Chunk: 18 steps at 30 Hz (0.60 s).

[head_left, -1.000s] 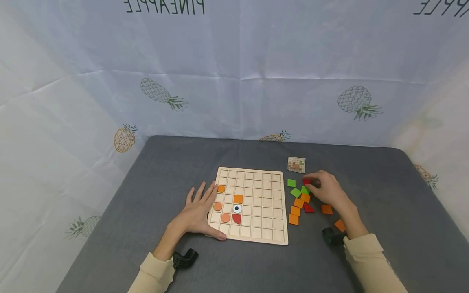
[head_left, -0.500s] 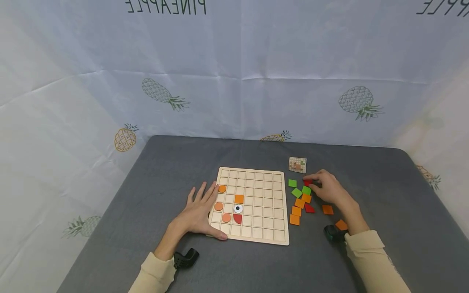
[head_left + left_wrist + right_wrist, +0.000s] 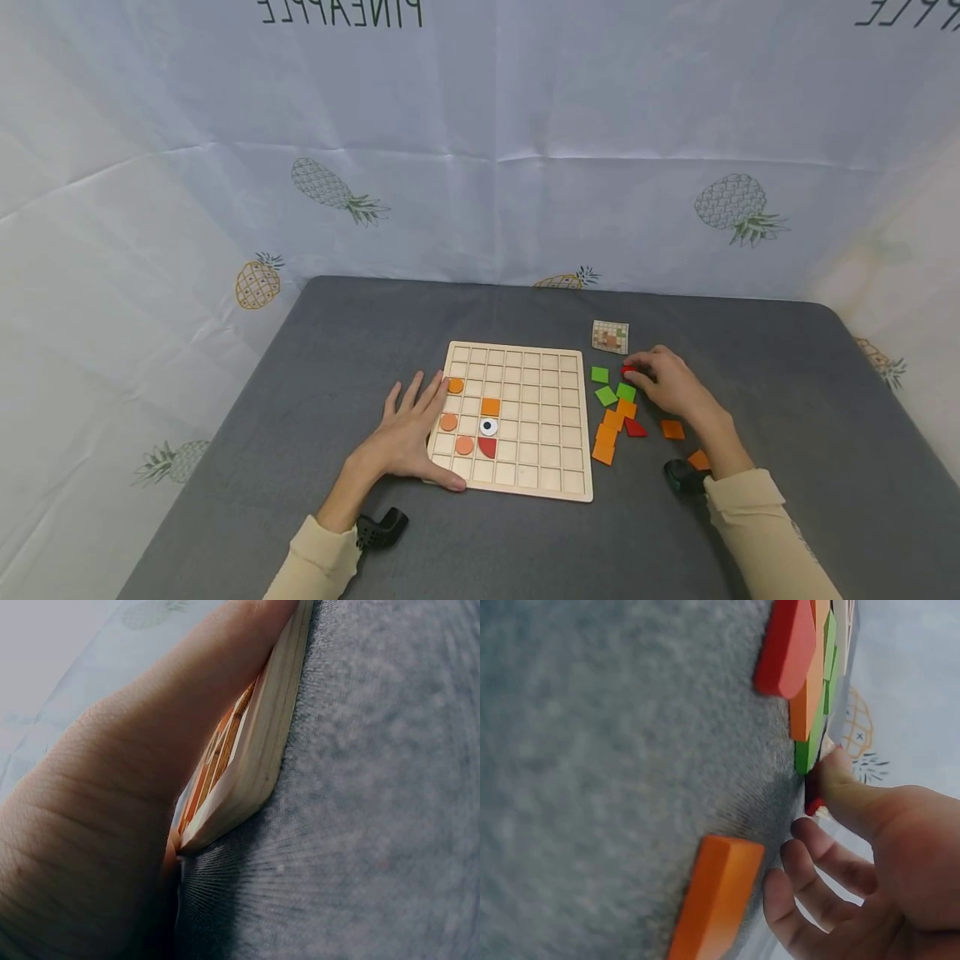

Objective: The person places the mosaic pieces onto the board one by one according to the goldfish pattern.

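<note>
In the head view my left hand (image 3: 401,437) lies spread at the left edge of a gridded wooden board (image 3: 547,467), its thumb on the near corner. The left wrist view shows the board's side (image 3: 270,742) under the thumb. On the board sit several orange discs (image 3: 448,422), an orange square (image 3: 490,407), a white eye disc (image 3: 488,427) and a red quarter-circle (image 3: 487,448). To the right, my right hand (image 3: 670,383) pinches a red tile (image 3: 813,802) between thumb and index finger, beside a green square tile (image 3: 626,392). Its fingers hide part of that red tile.
Several loose orange tiles (image 3: 607,434) and green tiles (image 3: 600,374) lie right of the board. Another red tile (image 3: 635,428) lies near them, and an orange tile (image 3: 672,429) sits by the right forearm. A small pattern card (image 3: 611,337) is behind them.
The orange tiles nearest the board's right side have shifted and tilted slightly. My right fingers have moved slightly at the red tile. My left hand stays on the board.
</note>
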Each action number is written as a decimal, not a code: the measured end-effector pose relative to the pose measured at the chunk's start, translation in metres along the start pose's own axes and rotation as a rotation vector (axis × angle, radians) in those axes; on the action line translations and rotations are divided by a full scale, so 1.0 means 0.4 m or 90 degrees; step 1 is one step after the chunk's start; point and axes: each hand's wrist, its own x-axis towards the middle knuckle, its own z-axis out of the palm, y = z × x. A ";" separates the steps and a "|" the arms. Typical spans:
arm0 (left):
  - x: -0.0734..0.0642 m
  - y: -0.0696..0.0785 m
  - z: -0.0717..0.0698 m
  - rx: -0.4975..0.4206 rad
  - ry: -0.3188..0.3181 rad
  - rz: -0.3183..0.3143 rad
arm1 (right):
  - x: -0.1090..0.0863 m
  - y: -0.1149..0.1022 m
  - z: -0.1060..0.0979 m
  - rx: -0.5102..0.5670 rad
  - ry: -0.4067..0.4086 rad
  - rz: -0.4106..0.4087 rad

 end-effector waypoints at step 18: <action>0.001 0.000 -0.001 -0.005 0.004 0.001 | -0.002 -0.005 0.006 0.028 0.019 -0.017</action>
